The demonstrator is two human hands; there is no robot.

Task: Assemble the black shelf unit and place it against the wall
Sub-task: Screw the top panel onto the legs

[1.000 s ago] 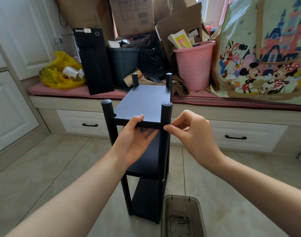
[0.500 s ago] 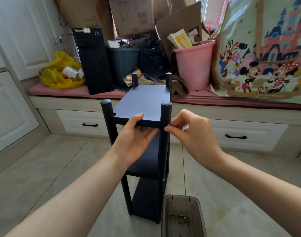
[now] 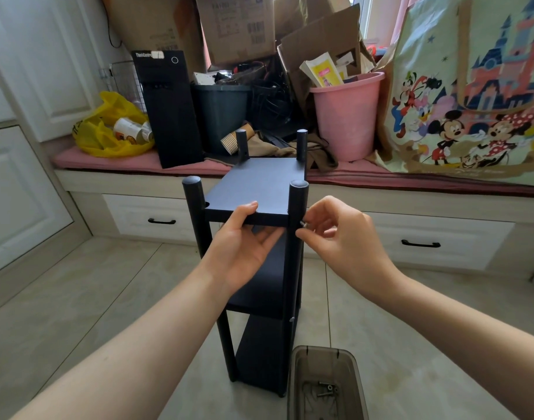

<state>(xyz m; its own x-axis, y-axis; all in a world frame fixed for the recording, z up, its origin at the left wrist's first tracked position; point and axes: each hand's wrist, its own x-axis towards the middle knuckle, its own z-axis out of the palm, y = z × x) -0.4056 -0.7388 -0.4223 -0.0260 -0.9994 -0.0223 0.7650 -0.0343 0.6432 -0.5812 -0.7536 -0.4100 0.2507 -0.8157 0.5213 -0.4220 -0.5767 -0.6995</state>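
The black shelf unit stands upright on the tiled floor in front of me, with round posts at its corners and three boards. My left hand grips the near edge of the top board, thumb on top and fingers underneath. My right hand pinches a small silver screw against the side of the near right post, at the height of the top board.
A brown translucent plastic box with a few screws in it sits on the floor at the unit's near right foot. Behind stands a window bench with drawers, piled with a black computer tower, cardboard boxes, a pink bucket and a cartoon bag.
My right hand's fingers have turned slightly at the post, and the silver screw head now shows between them. The left hand and the shelf have stayed put.
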